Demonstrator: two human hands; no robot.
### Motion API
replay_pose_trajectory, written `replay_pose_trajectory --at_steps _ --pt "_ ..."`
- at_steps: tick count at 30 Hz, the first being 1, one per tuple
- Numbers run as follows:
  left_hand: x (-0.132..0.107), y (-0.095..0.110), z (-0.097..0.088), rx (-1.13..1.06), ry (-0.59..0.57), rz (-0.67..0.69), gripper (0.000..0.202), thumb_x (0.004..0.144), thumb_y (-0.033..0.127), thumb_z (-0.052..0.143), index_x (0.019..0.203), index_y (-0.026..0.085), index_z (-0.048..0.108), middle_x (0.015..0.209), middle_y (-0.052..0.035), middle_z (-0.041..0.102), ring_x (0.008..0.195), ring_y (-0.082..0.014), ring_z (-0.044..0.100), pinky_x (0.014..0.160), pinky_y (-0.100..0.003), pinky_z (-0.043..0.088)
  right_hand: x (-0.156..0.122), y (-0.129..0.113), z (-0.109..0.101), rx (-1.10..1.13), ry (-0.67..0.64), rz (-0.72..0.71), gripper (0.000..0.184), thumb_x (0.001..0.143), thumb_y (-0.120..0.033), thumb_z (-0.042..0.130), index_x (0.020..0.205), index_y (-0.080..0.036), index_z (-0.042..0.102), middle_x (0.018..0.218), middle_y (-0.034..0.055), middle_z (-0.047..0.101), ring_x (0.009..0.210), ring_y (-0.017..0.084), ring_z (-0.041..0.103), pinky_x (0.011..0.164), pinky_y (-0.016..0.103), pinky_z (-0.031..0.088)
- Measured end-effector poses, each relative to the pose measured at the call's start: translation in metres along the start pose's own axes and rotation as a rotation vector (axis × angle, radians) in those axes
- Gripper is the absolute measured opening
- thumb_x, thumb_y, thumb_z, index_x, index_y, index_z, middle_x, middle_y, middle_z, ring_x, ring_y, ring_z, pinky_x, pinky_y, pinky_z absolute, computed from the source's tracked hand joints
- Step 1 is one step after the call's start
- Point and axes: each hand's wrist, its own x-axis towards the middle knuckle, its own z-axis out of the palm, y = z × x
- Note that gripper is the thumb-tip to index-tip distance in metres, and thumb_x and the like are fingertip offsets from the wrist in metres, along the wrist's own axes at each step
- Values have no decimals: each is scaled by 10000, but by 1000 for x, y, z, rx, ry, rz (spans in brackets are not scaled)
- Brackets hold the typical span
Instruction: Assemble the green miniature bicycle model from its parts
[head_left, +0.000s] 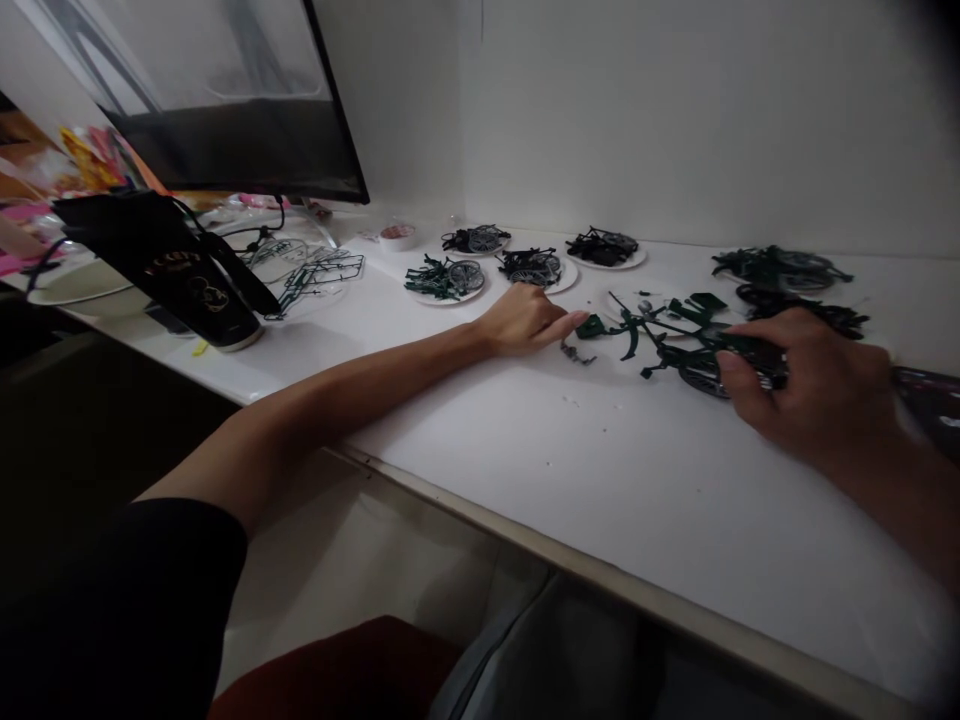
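Note:
My right hand (817,385) grips the rear of a small dark green model bicycle (660,345) with grey spoked wheels, just over the white table; the fingers hide part of it. My left hand (529,322) is by the bicycle's front end, its fingers curled and its thumb stretched out to the right. The thumb tip is at a small green box-like part (592,326); I cannot tell whether the hand holds anything. Below it lies a bit of grey parts frame (576,352). Behind the bicycle lie loose green parts (697,306).
Several plates of model bicycle parts (450,278) stand along the wall. Assembled dark bicycles (784,268) lie at the back right, a phone-like dark object (930,400) at the right edge. To the left are a black drink sleeve (180,270), a bowl (90,285), green parts frames (315,272) and a monitor (247,100).

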Motion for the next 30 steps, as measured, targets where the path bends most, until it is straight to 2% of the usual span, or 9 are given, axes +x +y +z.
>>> replay_pose_trajectory --at_steps 8,14,19,25,30 --pt "-1 -9 -1 42 5 19 751 1060 595 134 497 203 440 452 -9 395 420 -127 300 546 -346 228 0 0 0 7 2 -3 282 873 -245 678 1135 -153 628 966 72 730 826 217 742 705 285 552" --pt "-3 -15 -1 92 3 24 742 1064 588 157 506 204 462 461 -25 426 442 -144 361 560 -351 278 2 -3 -1 17 10 -6 269 884 -264 666 1126 -153 626 938 70 731 787 208 737 679 281 551" --pt "-6 -21 -2 122 15 -9 745 1063 586 133 516 201 460 469 -20 407 440 -140 335 563 -347 259 4 -5 -4 30 14 1 268 890 -257 653 1136 -157 617 976 81 742 842 218 751 710 283 561" --pt "-10 -27 -5 149 27 -53 730 1057 583 121 525 210 454 461 -23 402 438 -149 325 571 -359 262 5 -5 -5 24 1 -14 271 899 -252 647 1151 -166 599 949 69 752 813 216 750 678 286 550" --pt "-13 -24 -10 176 7 -74 730 1054 581 121 543 205 480 486 -34 454 444 -148 358 578 -351 270 7 -5 -2 24 -11 -55 287 921 -271 635 1178 -155 583 951 81 764 805 229 750 636 293 529"
